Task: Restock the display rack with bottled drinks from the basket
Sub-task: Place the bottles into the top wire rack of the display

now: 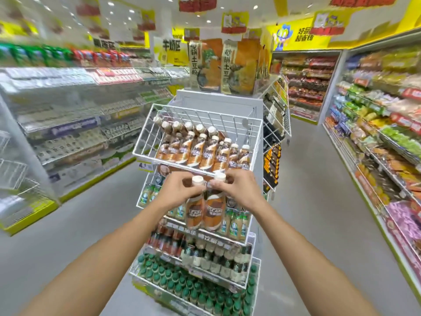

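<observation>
Below the top wire tier of the display rack, both hands meet w/ two coffee bottles side by side, touching. Left hand grips the neck of the left bottle, fingers wrapped just under its cream cap. Right hand is clenched round the neck of the right bottle, thumb & fingers pinching near the cap. Both bottles hang upright from the necks, held in front of the 2nd tier, not resting on any shelf. Bodies are smooth, curved plastic w/ glossy brown-orange-white swirl labels; caps round, matte, off-white.

Rack: white-coated wire, thin rods in a grid, tiers sloped down toward the camera, backed by a flat grey panel. Top tier holds the shelved coffee bottles, same labels, leaning back in rows; left half near the front rim has open space. 2nd tier has pale bottles w/ green-white labels. Lower down: dark bottles w/ red caps, then green-capped bottles packed tight in the bottom tier.

Basket not in view. Floor is smooth grey. Aisle shelves on both sides are blurred; packets there can't be read. Cardboard-look cartons w/ printed art stand on top of the rack.
</observation>
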{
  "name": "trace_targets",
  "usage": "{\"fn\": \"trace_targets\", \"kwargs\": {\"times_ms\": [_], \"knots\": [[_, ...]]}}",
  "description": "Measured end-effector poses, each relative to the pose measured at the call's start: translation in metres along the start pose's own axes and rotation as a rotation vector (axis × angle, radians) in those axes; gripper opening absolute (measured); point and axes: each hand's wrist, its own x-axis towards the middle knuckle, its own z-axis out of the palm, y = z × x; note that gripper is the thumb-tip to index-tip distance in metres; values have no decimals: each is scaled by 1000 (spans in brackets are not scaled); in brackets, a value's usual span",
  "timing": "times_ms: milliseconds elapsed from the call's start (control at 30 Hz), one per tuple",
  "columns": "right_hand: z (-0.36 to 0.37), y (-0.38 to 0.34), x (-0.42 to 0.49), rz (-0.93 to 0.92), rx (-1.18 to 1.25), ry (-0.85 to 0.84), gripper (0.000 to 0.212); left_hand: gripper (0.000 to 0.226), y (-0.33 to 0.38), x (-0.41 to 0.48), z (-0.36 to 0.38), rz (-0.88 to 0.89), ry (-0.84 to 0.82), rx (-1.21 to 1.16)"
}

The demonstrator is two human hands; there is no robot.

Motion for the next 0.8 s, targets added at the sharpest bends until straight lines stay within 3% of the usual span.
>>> {"fn": "trace_targets", "kwargs": {"times_ms": [167,267,400,633,800], "knots": [[22,-8,92,-23,18,-10,53,32,-29,75,-47,-4,103,33],[37,-17,138,-7,29,14,50,46,-51,118,-80,-30,150,56],[63,-35,197,3,26,13,60,57,-80,172,-126,-43,195,109],[123,-58,295,89,-62,75,70,49,-135,263,-180,-25,101,114],[166,-40,331,191,-148,91,69,40,-177,310,-179,-14,-9,146]]}}
